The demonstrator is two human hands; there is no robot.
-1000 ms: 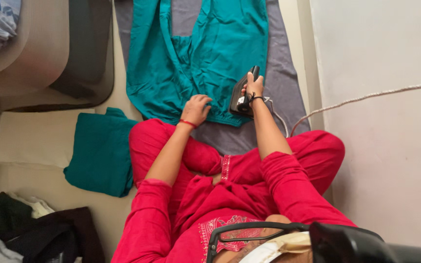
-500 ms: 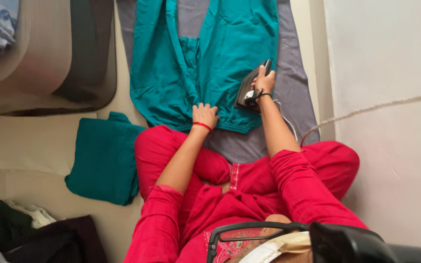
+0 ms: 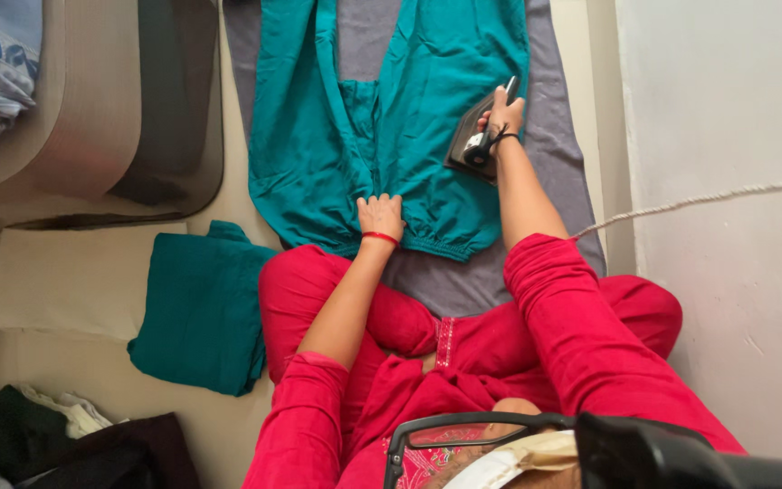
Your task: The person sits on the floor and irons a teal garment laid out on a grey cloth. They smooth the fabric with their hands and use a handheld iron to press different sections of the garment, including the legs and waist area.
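Your right hand [image 3: 506,116] has its grip clenched around the black iron [image 3: 474,140], which rests on the right side of the teal garment [image 3: 382,118]. Your left hand [image 3: 380,215] lies flat, grip released, pressing the garment's near hem on the grey cloth [image 3: 549,136].

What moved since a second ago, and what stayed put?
The right hand slid the black iron farther up the teal garment, away from the body. The left hand went from curled to lying flat on the near hem. The folded teal cloth stayed where it was.
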